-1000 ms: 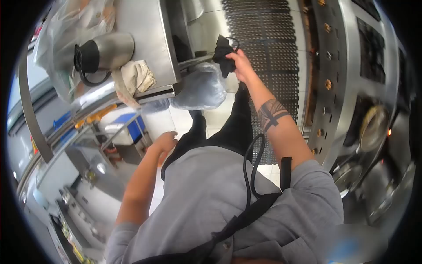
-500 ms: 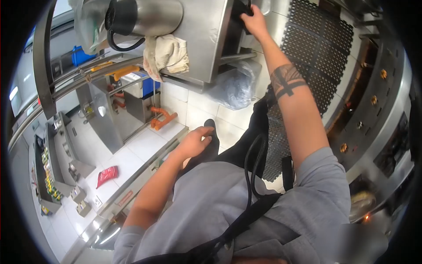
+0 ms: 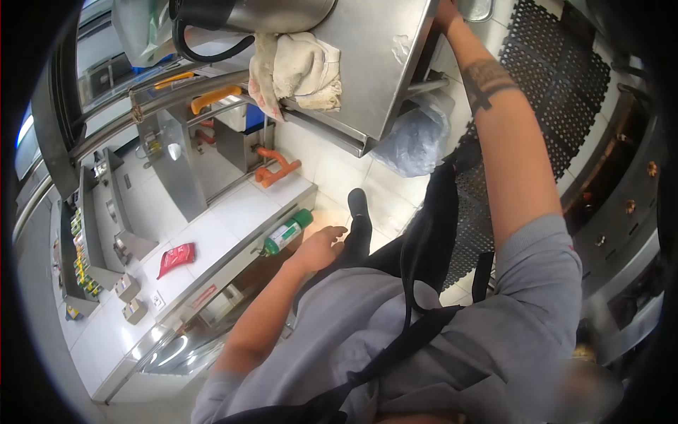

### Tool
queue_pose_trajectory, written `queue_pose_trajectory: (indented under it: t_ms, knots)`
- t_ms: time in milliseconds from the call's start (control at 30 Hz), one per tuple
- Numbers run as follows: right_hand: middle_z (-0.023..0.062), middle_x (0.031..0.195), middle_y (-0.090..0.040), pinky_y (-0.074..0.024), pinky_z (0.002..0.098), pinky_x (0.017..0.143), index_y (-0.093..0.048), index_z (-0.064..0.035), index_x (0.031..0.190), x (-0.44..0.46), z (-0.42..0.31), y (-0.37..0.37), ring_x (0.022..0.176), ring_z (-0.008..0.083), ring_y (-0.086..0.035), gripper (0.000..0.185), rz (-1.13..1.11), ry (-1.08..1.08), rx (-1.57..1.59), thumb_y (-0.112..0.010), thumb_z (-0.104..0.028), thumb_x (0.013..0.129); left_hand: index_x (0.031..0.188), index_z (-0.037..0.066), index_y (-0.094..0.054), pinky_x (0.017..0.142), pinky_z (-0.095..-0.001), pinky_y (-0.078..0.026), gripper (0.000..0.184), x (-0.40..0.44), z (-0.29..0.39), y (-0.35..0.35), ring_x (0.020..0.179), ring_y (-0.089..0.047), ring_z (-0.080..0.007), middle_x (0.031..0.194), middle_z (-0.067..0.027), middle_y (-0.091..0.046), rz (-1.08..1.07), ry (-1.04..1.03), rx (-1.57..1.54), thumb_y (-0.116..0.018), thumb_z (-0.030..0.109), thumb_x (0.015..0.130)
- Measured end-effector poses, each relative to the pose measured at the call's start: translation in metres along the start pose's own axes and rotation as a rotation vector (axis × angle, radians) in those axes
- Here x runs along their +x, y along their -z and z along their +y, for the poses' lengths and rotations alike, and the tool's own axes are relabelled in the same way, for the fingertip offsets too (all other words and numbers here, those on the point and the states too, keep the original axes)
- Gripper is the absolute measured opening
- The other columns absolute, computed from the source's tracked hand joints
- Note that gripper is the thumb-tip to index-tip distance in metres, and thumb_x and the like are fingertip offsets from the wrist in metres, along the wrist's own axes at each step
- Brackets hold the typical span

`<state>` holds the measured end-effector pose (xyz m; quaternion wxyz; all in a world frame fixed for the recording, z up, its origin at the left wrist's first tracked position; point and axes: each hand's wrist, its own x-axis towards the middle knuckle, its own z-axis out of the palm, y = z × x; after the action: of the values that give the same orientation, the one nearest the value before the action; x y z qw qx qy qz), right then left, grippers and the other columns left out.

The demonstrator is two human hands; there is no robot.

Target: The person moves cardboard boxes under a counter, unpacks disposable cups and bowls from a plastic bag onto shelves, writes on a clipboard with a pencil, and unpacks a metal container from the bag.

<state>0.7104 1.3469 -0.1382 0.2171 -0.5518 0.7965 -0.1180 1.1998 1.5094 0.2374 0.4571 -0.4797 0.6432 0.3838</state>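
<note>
My left hand [image 3: 321,249] hangs in front of my body, fingers loosely apart and nothing in them. Close to it is a green cylinder [image 3: 288,232] with a white label, beside the white counter; I cannot tell its kind. My right arm reaches up past the steel table [image 3: 374,42]. At the top edge of the view, my right hand [image 3: 445,15] is at the table's dark side. Its fingers are hidden, so what it touches does not show. On the table lie a beige cloth [image 3: 305,69] and a steel jug [image 3: 279,13] with a black handle.
A clear plastic bag [image 3: 417,138] hangs under the table. Black perforated matting [image 3: 547,92] covers the floor at right, beside the cooking range [image 3: 628,205]. At left, the white tiled counter [image 3: 219,233] bears a red packet [image 3: 176,259]. Orange-handled rails [image 3: 215,99] stand beyond.
My view has shifted, so the table and counter appear displaced. The green cylinder has come into view beside my left hand. My right hand is now mostly cut off at the top.
</note>
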Motion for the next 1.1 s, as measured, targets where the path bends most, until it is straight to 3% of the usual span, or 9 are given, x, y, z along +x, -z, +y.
queue_pose_trajectory:
  t_ms: [133,300,400,467,500,533,600,900,1100]
  knots:
    - [0.0276,0.131,-0.061,-0.0457,0.0474,0.104,-0.054,-0.0025,0.141,-0.104,-0.012,0.034,0.122,0.0411,-0.059,0.059,0.955,-0.124,0.482,-0.066,-0.02,0.086,0.135,0.002,-0.06,0.097,-0.0398,-0.053,0.042,0.014,-0.004,0.012,0.112,-0.067,-0.0322,0.13,-0.0197,-0.065,0.052,-0.13,-0.024,-0.06,0.014,0.095]
    - [0.0306,0.132,-0.06,-0.043,0.0498,0.11,-0.048,0.005,0.145,-0.319,-0.005,-0.131,0.126,0.0456,-0.056,0.062,0.164,-0.761,0.496,-0.059,-0.027,0.092,0.132,0.003,-0.063,0.094,-0.039,-0.055,0.038,0.026,-0.023,0.041,0.109,-0.068,-0.031,0.127,-0.0191,-0.067,0.114,-0.296,-0.05,-0.06,0.012,0.096]
    - [0.0229,0.125,-0.068,-0.0492,0.046,0.104,-0.073,0.0003,0.114,-0.455,-0.04,-0.173,0.117,0.0398,-0.064,0.038,-0.82,-0.26,0.007,-0.052,-0.025,0.094,0.131,0.003,-0.063,0.093,-0.0387,-0.055,0.037,0.039,-0.052,0.058,0.107,-0.068,-0.0303,0.123,-0.0184,-0.069,0.134,-0.374,-0.027,-0.06,0.012,0.095]
    - [0.0132,0.096,-0.077,-0.0585,0.0449,0.08,-0.081,-0.0136,0.09,-0.537,-0.063,-0.227,0.09,0.0338,-0.073,0.025,-0.812,0.052,-0.059,-0.057,-0.019,0.086,0.132,0.003,-0.063,0.093,-0.0395,-0.054,0.039,0.046,-0.076,0.069,0.105,-0.069,-0.0306,0.119,-0.0178,-0.071,0.156,-0.396,-0.004,-0.062,0.012,0.093]
    - [0.0181,0.1,-0.075,-0.0577,0.0441,0.085,-0.08,-0.0084,0.093,-0.559,-0.094,-0.223,0.095,0.036,-0.073,0.026,-0.733,-0.309,0.145,-0.059,-0.02,0.083,0.132,0.003,-0.063,0.093,-0.0395,-0.054,0.039,0.053,-0.091,0.074,0.105,-0.069,-0.0306,0.119,-0.0178,-0.071,0.148,-0.432,-0.011,-0.062,0.012,0.093]
    - [0.023,0.103,-0.074,-0.0569,0.0432,0.09,-0.08,-0.0033,0.095,-0.561,-0.13,-0.219,0.1,0.0382,-0.072,0.029,-0.614,-0.667,0.347,-0.061,-0.021,0.081,0.131,0.004,-0.063,0.092,-0.0399,-0.054,0.041,0.061,-0.108,0.079,0.105,-0.069,-0.0311,0.119,-0.0182,-0.071,0.139,-0.427,0.002,-0.063,0.013,0.092]
    - [0.0246,0.105,-0.073,-0.0565,0.0432,0.09,-0.079,-0.0014,0.096,-0.53,-0.178,-0.134,0.102,0.0392,-0.071,0.031,-1.041,-0.036,0.039,-0.063,-0.023,0.079,0.131,0.005,-0.064,0.092,-0.0404,-0.054,0.043,0.071,-0.136,0.095,0.104,-0.069,-0.0322,0.119,-0.0186,-0.07,0.098,-0.416,0.003,-0.064,0.015,0.089]
    - [0.0231,0.106,-0.072,-0.0538,0.0483,0.089,-0.073,-0.0068,0.101,-0.322,-0.384,-0.097,0.099,0.0419,-0.068,0.03,-0.129,-0.57,0.409,-0.058,-0.028,0.087,0.132,0.001,-0.063,0.101,-0.0438,-0.051,0.046,0.108,-0.316,0.226,0.117,-0.064,-0.0385,0.126,-0.0225,-0.068,0.177,-0.656,0.136,-0.061,0.019,0.09]
    - [0.0202,0.112,-0.072,-0.0523,0.0444,0.093,-0.072,-0.0064,0.116,-0.153,-0.564,-0.093,0.107,0.0371,-0.067,0.033,-0.501,-0.028,0.163,-0.057,-0.021,0.09,0.131,0.001,-0.063,0.1,-0.0439,-0.051,0.046,0.108,-0.453,0.312,0.114,-0.065,-0.0393,0.123,-0.0235,-0.069,0.39,-0.569,-0.165,-0.061,0.019,0.088]
